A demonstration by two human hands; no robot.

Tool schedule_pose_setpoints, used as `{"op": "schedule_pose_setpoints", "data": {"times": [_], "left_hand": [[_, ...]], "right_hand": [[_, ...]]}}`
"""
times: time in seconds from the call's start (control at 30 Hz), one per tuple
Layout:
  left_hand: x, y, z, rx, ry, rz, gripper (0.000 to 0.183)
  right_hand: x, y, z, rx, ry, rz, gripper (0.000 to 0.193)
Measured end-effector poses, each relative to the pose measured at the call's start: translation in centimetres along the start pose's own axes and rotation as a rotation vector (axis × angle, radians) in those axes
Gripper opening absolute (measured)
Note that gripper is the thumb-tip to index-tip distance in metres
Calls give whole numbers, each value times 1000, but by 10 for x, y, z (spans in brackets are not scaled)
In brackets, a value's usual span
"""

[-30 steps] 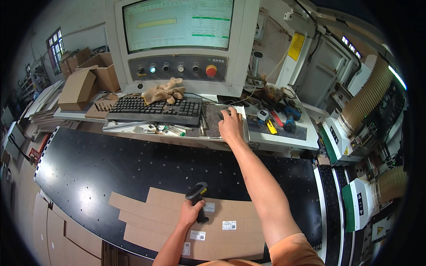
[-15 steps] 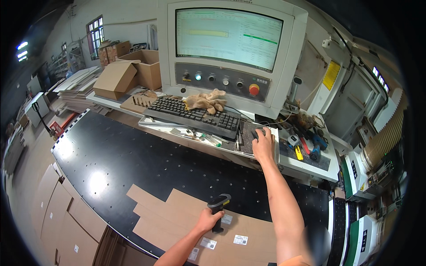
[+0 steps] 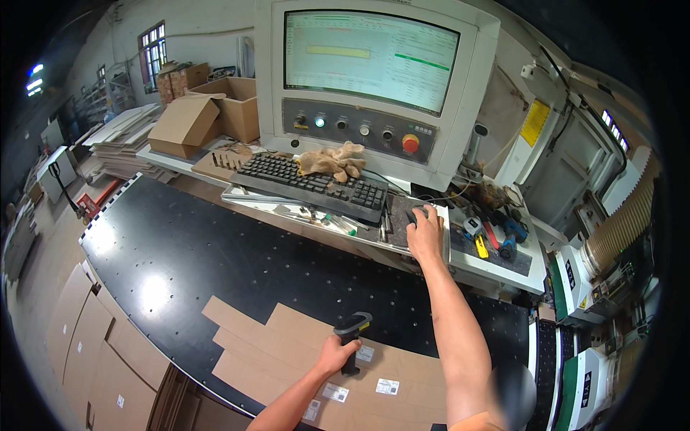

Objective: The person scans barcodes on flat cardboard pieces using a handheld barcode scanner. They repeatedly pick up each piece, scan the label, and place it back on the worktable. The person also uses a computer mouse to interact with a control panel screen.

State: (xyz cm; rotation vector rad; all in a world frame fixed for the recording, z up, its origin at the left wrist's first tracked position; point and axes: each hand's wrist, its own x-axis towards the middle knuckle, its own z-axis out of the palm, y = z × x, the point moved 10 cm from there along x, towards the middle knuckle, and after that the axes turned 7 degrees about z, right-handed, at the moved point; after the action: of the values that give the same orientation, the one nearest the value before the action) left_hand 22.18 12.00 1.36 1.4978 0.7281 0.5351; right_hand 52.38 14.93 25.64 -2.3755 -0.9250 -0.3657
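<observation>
My left hand (image 3: 336, 355) grips a black barcode scanner (image 3: 351, 332) by its handle, above brown flat panels (image 3: 266, 352) that bear several white labels (image 3: 387, 386). At the right end of the shelf, my right hand (image 3: 425, 233) lies over a dark computer mouse (image 3: 415, 214), its fingers curved round it and partly hiding it. Left of the mouse stands a black keyboard (image 3: 316, 188) with a pair of worn beige work gloves (image 3: 334, 161) on it. A lit monitor (image 3: 370, 61) rises behind, above a row of knobs and a red button (image 3: 410, 143).
Under the panels stretches a black table (image 3: 215, 244) dotted with small holes. Hand tools, among them a yellow one (image 3: 481, 247), lie on the right-hand shelf. Open cardboard boxes (image 3: 183, 126) stand at the back left. White machine units (image 3: 575, 280) flank the right side.
The view has shifted very slightly. Both hands keep their places, the left on the scanner and the right on the mouse.
</observation>
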Motion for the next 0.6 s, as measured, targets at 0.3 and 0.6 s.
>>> {"op": "schedule_pose_setpoints", "data": {"times": [0.3,0.6], "left_hand": [[1,1,2,-35,19,38,39],[2,3,1,-25,6,28,41]], "right_hand": [[-1,4,-1,-30,65,-7,40],[-1,5,-1,-76,51,10,40]]}}
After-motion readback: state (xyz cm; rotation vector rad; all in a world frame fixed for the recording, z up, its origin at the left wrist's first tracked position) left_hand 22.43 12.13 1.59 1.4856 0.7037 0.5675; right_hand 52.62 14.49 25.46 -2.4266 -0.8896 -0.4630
